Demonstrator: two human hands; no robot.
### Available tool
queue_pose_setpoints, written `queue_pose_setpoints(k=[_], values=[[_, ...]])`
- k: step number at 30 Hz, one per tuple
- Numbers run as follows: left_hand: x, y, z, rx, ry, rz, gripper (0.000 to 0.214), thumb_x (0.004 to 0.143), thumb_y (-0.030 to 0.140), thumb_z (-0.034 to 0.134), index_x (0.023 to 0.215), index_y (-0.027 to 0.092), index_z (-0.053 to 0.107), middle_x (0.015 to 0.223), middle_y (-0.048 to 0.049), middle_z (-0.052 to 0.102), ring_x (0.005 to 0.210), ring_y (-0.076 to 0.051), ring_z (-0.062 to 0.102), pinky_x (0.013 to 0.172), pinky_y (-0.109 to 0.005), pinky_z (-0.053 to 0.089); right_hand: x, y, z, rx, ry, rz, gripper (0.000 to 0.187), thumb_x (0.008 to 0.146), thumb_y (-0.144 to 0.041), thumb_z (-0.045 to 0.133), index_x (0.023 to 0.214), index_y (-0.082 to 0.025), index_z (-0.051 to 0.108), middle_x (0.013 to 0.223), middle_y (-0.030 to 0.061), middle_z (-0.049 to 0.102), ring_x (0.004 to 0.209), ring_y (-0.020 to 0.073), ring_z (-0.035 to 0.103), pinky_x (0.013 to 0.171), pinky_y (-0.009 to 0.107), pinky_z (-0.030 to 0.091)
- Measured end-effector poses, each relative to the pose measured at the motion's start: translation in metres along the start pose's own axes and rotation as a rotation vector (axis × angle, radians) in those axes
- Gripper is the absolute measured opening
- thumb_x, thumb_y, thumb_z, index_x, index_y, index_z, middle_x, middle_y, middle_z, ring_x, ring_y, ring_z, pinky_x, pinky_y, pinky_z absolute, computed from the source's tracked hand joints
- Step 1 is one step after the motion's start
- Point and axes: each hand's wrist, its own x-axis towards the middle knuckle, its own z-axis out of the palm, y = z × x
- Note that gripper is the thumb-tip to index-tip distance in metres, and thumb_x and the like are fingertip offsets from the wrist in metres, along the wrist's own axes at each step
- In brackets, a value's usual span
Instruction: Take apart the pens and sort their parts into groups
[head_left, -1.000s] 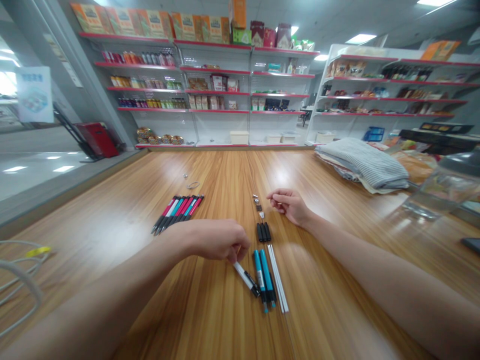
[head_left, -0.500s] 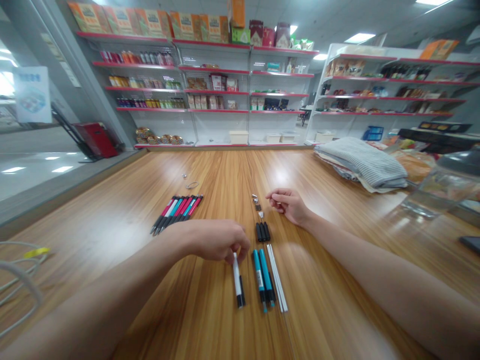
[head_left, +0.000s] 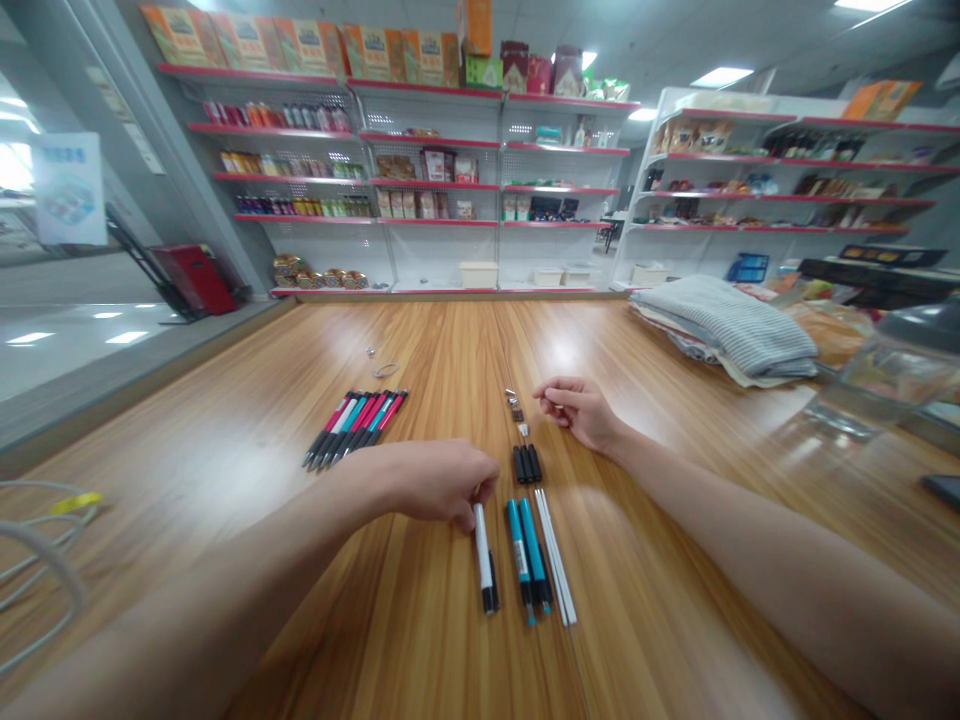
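Note:
My left hand (head_left: 442, 483) is closed, its fingertips pinching the upper end of a white pen barrel (head_left: 484, 550) with a black end and black clip. Just right of that barrel lie two turquoise pen barrels (head_left: 531, 550) with black ends, beside thin white refills (head_left: 556, 558). Above them sit several black grip sleeves (head_left: 526, 464) in a row. Small metal and white parts (head_left: 515, 408) are lined up farther back. To their right, my right hand (head_left: 574, 408) rests on the table, fingers curled in, with nothing visible in them.
Several red, white and turquoise pens (head_left: 356, 428) lie side by side on the left. A small ring (head_left: 386, 370) is behind them. Folded striped cloth (head_left: 724, 320) and a clear water container (head_left: 870, 370) stand right; white cables (head_left: 45, 550) lie left. Stocked shelves (head_left: 420, 183) line the back.
My left hand has shifted the white barrel slightly right, nearer the turquoise barrels. My right hand stays in place.

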Motion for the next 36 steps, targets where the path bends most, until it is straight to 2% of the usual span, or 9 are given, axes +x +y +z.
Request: queue_pose_setpoints(k=[6,11,18,25,36], values=[[-0.002,0.005,0.000,-0.002,-0.008,0.025,0.024,0.070,0.029,0.070,0.089,0.019,0.059,0.087,-0.0014,0.064,0.074,-0.014,0.056,0.056,-0.022,0.036,0.000,-0.001,0.000,-0.012,0.005,0.002,0.020,0.071,-0.031,0.064,0.081,-0.014,0.069,0.063,0.0021,0.057,0.045,0.0066,0.036,0.043,0.023,0.016],[-0.004,0.012,-0.001,0.023,-0.004,-0.005,0.039,0.064,0.043,0.072,0.091,0.019,0.057,0.089,-0.0029,0.065,0.073,-0.016,0.057,0.055,-0.022,0.036,0.000,0.001,0.000,-0.007,0.003,0.000,0.020,0.071,-0.030,0.064,0.081,-0.014,0.069,0.063,0.0021,0.057,0.045,0.0063,0.036,0.042,0.023,0.016],[-0.002,0.015,0.000,0.044,0.015,0.002,0.039,0.066,0.050,0.068,0.086,0.019,0.056,0.086,-0.0041,0.065,0.071,-0.018,0.057,0.053,-0.024,0.036,0.001,0.002,-0.001,-0.004,-0.002,0.006,0.019,0.072,-0.030,0.063,0.082,-0.014,0.069,0.063,0.0018,0.057,0.045,0.0060,0.036,0.043,0.023,0.016],[-0.005,0.017,0.002,0.030,0.047,0.045,0.047,0.065,0.050,0.069,0.096,0.019,0.053,0.093,-0.0053,0.063,0.079,-0.020,0.059,0.061,-0.026,0.041,0.001,0.001,0.000,-0.004,-0.009,0.003,0.019,0.072,-0.030,0.064,0.082,-0.014,0.069,0.063,0.0015,0.057,0.046,0.0061,0.036,0.043,0.023,0.016],[-0.007,0.022,0.003,0.027,0.065,0.035,0.050,0.064,0.051,0.069,0.097,0.018,0.053,0.098,-0.0075,0.063,0.085,-0.022,0.061,0.070,-0.029,0.046,0.001,0.003,-0.002,-0.005,-0.014,-0.010,0.018,0.074,-0.029,0.064,0.083,-0.013,0.069,0.063,0.0018,0.057,0.046,0.0059,0.037,0.043,0.023,0.016]])
